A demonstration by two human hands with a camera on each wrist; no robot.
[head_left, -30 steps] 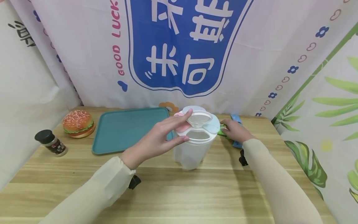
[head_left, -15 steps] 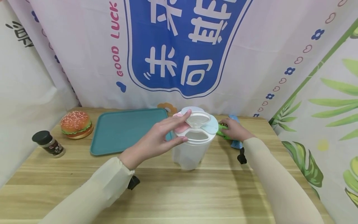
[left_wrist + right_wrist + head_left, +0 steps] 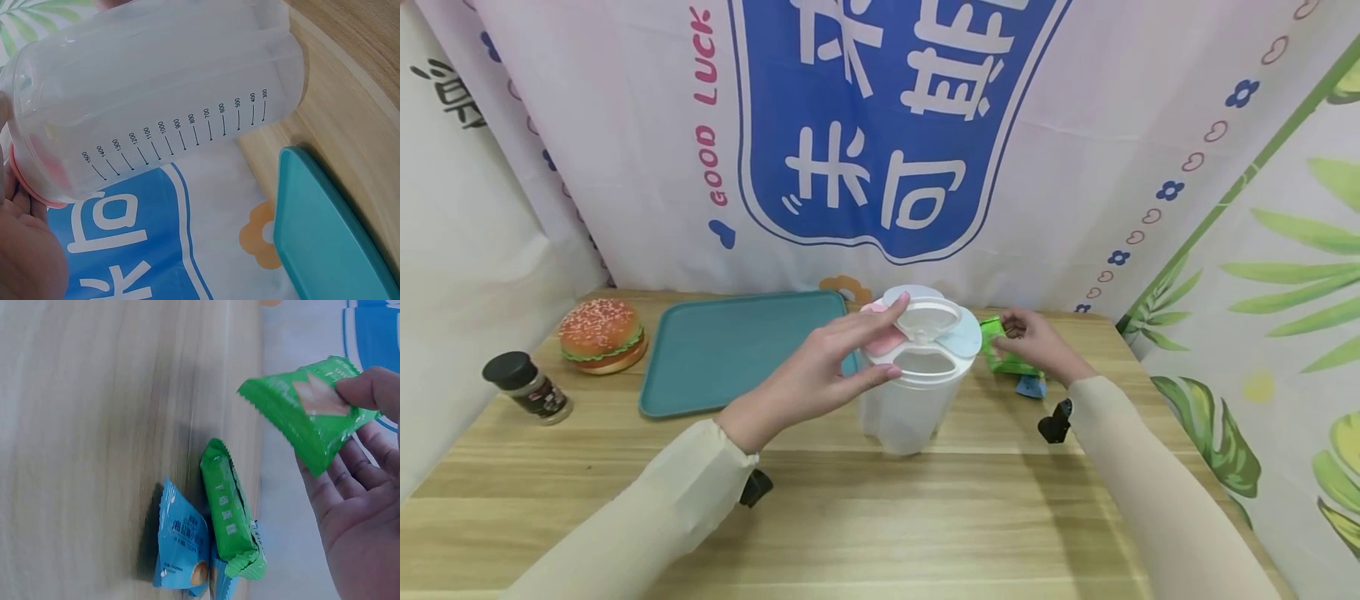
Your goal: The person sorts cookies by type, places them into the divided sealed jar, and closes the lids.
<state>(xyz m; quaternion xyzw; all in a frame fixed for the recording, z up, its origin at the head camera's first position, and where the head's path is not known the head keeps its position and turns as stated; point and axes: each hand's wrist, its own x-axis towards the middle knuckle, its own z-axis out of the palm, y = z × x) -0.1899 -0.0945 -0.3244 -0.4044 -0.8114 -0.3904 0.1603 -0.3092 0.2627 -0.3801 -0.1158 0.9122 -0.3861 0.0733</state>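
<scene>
Your right hand [image 3: 359, 512] has a glossy green, crimped-edge foil snack packet [image 3: 303, 406] pinched between thumb and fingers, held up off the pale wood-grain tabletop [image 3: 925, 533] just to the right of the tall translucent plastic container [image 3: 902, 421] with the pink and pale-blue flaps. Your left hand [image 3: 812, 367] is not clenched: its index finger and thumb lie extended and spread at the lid, while the other fingers are partly hidden. The container stands upright, the clear flap [image 3: 928, 318] raised behind the front opening [image 3: 925, 361]. For a sound hold, pinch the packet firmly enough that the slick wrapper should not slide, but without crushing what is inside; its near end is gripped and its far corner sticks out, so mind that corner around the lid's rim. Lift it well clear of the second green packet [image 3: 230, 506] and the light-blue packet [image 3: 181, 544] lying close together below, since their crimped edges could catch. Press lightly with your left hand, because the container looks light and might tip under a sideways push. Hold your index finger and thumb off the opening's edge, and avoid nudging the raised flap down.
</scene>
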